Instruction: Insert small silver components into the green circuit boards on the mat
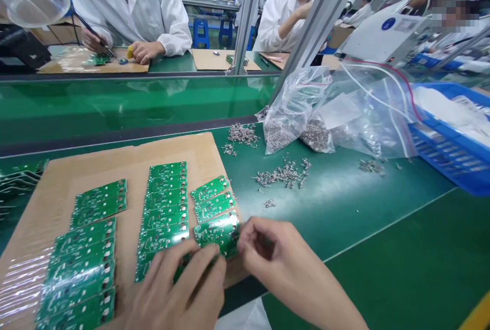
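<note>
1. Left hand (179, 291): fingers half curled, fingertips (209, 258) resting on the lower edge of a green circuit board (216, 233); the firmness of the grip cannot be determined.
2. Right hand (285, 263): partly closed, thumb and fingers drawn together and pinching the right edge of the same board.
3. Green circuit board: at the foot of the shortest column, between the hands, tilted and overlapping the board beneath it.
4. Cardboard sheet (206, 161): lies under the hands and carries three columns of overlapping boards (164, 207).
5. Green desk (356, 212): bears loose metal pins (283, 174) in scattered heaps right of the cardboard sheet.
6. Clear plastic bags (294, 110): stand behind the pins, holding more of the same pins. A blue plastic crate (447, 141) stands at far right, just beside them.
7. Background: across the line, a co-worker in a white coat (130, 13) holds a soldering iron (95, 39) to a board, well apart from the person's own hands.
</note>
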Demonstrator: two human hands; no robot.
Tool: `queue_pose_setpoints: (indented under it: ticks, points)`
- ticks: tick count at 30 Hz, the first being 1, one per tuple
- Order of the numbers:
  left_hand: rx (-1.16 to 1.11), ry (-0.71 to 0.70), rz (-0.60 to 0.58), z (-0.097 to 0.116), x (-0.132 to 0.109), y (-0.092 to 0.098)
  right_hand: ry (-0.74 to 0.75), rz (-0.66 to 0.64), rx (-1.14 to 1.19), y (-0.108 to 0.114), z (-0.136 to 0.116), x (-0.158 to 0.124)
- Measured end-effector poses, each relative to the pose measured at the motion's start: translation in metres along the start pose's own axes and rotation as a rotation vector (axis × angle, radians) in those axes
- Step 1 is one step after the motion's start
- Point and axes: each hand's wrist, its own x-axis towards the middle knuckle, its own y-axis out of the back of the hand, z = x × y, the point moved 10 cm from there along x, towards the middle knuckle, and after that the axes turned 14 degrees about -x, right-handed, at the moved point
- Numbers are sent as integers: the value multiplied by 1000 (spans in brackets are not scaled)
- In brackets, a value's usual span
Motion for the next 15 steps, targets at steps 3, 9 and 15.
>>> queue_pose_setpoints:
  ticks: [3,9,15]
  points:
    - [97,-9,-78,-10,-8,-10,-55,168,-143,13,5,10]
    - [126,35,-131,-18,-14,-15,-112,192,-238,9,16,20]
    - [110,60,-136,-11,-13,-13,-115,191,-263,9,14,20]
